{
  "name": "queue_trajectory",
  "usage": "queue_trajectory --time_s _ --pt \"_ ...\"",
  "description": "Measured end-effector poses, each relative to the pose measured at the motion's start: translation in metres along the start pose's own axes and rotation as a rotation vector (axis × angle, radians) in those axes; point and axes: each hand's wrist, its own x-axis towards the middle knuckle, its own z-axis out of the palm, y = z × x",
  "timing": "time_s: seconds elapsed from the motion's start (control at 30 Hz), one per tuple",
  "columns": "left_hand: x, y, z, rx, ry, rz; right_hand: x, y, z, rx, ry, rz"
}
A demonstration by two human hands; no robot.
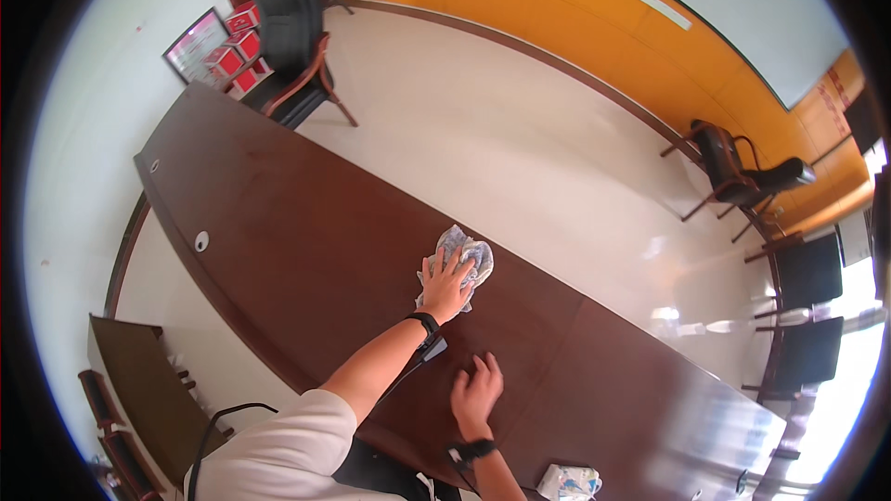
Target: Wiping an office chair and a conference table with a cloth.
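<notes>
My left hand (447, 289) holds a crumpled grey-and-white cloth (477, 253) down against the dark brown tabletop (316, 232), close to its far edge. The fingers are spread over the bunched fabric. Nearer to me, my right hand (477, 393) hovers over or rests on the table with its fingers loosely apart and nothing in them; contact with the wood cannot be made out. Beside my left wrist lies a small dark device (432, 350) with a cable, partly hidden by the forearm. A white soft packet with coloured print (569, 482) sits at the table's near edge, right of my right forearm.
Two round cable holes (201, 241) mark the table's left part. Beyond its left end stands a black armchair (286, 37) beside stacked red-and-white boxes (225, 60). Another chair (729, 167) is by the orange wall, with more chairs (809, 274) at right. A low brown table (153, 399) stands lower left.
</notes>
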Motion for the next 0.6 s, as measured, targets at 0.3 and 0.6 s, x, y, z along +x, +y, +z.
queue_trajectory --time_s 0.3,0.6 --pt "-0.019 0.225 0.066 -0.094 -0.164 0.318 -0.162 0.204 -0.256 -0.592 0.675 0.461" --pt "-0.191 0.265 0.043 -0.134 -0.444 0.698 -0.264 0.205 -0.239 -0.448 0.693 0.821"
